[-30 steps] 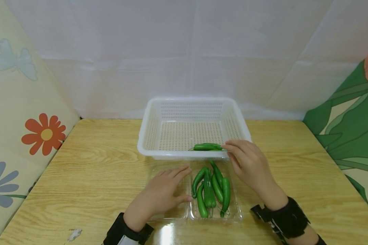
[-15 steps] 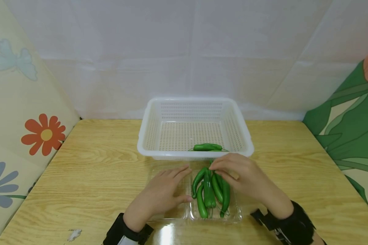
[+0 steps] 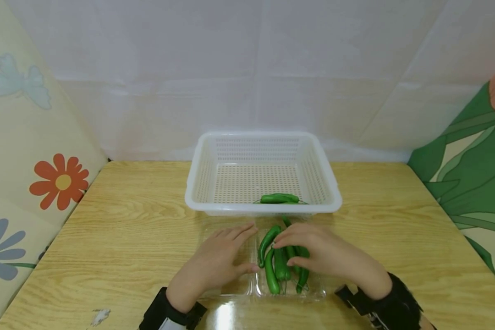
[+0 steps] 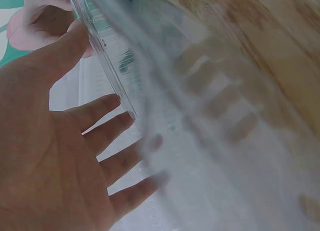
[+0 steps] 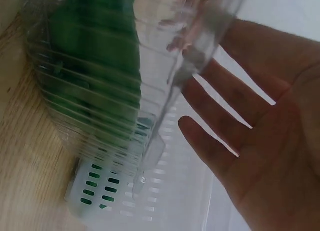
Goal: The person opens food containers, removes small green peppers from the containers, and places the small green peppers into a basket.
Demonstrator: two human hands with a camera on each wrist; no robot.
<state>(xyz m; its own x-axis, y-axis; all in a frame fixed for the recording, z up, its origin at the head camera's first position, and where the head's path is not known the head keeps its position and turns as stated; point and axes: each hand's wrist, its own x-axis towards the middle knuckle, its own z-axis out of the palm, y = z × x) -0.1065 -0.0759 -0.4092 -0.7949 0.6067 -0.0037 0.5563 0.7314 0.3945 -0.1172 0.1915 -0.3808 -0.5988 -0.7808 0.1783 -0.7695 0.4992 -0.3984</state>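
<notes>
A clear plastic container (image 3: 319,289) with two compartments lies on the table. Several long green peppers (image 3: 271,275) fill its right compartment. My left hand (image 3: 214,263) rests over the left compartment with fingers extended; in the left wrist view its fingertips meet the container's clear edge (image 4: 107,66). Over the peppers is my right hand (image 3: 319,247), its fingers loosely bent and its thumb apart, hiding part of them. In the right wrist view, the right hand's fingers (image 5: 205,141) are spread beside the clear wall, with green peppers (image 5: 95,66) showing through.
Directly behind the container stands a white perforated basket (image 3: 194,204), with green peppers (image 3: 279,198) lying along its near wall. The wooden table (image 3: 140,201) meets a white cloth backdrop (image 3: 156,101). Painted panels flank both sides.
My right hand has come back from the basket's near right rim, down and left, to lie over the peppers in the container. The left hand has stayed put.
</notes>
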